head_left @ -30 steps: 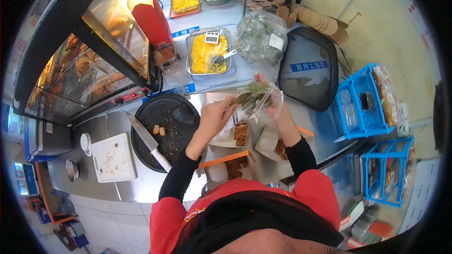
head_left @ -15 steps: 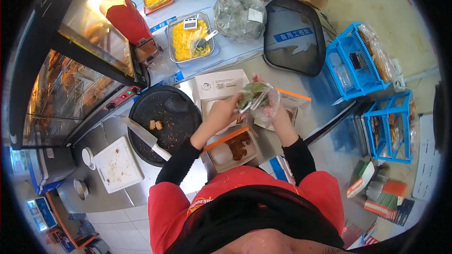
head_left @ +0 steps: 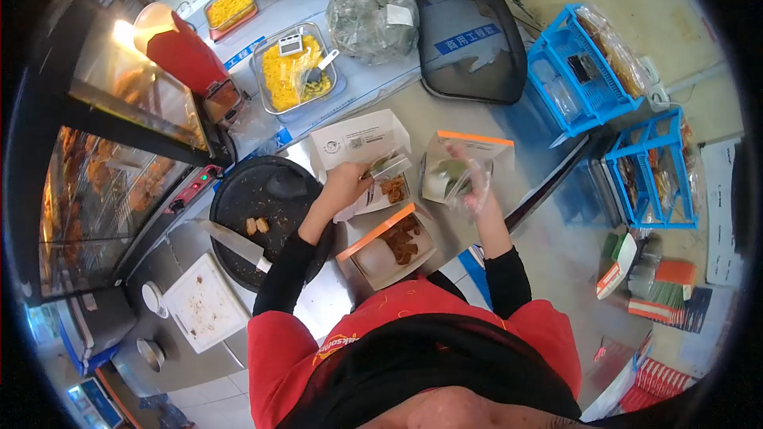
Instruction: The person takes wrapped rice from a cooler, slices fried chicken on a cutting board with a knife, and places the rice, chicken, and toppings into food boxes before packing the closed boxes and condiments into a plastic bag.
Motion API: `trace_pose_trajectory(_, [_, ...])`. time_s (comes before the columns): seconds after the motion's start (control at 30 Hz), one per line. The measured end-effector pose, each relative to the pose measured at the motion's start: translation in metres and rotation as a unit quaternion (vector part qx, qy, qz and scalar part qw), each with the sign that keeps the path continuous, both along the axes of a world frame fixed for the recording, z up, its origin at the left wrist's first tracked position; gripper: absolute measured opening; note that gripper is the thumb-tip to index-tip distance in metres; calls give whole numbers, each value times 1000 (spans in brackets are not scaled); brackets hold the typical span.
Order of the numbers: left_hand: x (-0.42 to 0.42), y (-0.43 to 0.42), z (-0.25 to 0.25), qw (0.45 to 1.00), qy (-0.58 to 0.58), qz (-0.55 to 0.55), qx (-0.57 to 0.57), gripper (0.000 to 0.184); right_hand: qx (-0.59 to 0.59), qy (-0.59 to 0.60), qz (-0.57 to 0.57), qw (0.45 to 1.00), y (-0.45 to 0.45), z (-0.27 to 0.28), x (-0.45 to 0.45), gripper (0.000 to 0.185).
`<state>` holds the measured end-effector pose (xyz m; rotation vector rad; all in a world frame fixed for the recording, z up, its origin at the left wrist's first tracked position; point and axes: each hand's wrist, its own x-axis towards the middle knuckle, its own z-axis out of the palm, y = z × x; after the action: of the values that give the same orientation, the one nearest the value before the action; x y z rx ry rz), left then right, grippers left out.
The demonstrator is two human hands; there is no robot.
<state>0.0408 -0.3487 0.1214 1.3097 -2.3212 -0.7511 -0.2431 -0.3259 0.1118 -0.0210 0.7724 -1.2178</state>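
My left hand (head_left: 346, 187) is closed on a small clear packet of green contents (head_left: 388, 165), over the left open takeout box (head_left: 362, 137), where brown chopped food shows. My right hand (head_left: 478, 200) grips another clear packet of green contents (head_left: 455, 180) above the right takeout box (head_left: 469, 143), which has an orange edge. The fingers and crinkled plastic partly hide what this box holds. Nearer my body, a third takeout box (head_left: 367, 280) holds a white mound that looks like rice and brown fried pieces; neither hand touches it.
To the left are a round black pan (head_left: 238, 179) with crumbs, a knife (head_left: 230, 240) across its rim, a cutting board (head_left: 205, 302) and a glass warming cabinet (head_left: 119, 123). Behind stand a tray of yellow food (head_left: 282, 79), a plastic bag (head_left: 369, 20) and a black lid (head_left: 473, 71). Blue baskets (head_left: 584, 71) stand right.
My hands have moved apart from above the middle of the boxes. My left hand is now over the left box and my right hand over the right one, each with a packet.
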Motion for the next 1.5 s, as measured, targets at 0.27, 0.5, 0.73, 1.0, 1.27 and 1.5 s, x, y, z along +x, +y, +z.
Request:
trace_pose_trajectory(0.27, [-46,5,34,991,52,-43,116,21,24,367,158,916,23,45,51,57])
trace_pose_trajectory(0.5, [0,6,4,970,-221,93,-38,18,7,451,95,887,2,-16,-58,37])
trace_pose_trajectory(0.73, [-23,-24,-70,928,-349,38,-123,9,-125,842,270,449,-22,-55,-41,29])
trace_pose_trajectory(1.0, [-13,-44,-68,931,-366,12,1,10,-93,409,89,903,31,-32,-57,32])
trace_pose_trajectory(1.27, [8,-6,-25,947,-314,71,6,34,33,130,181,974,131,-66,70,37])
trace_pose_trajectory(1.5, [30,162,87,975,-156,157,2,14,66,280,244,926,117,-127,122,53])
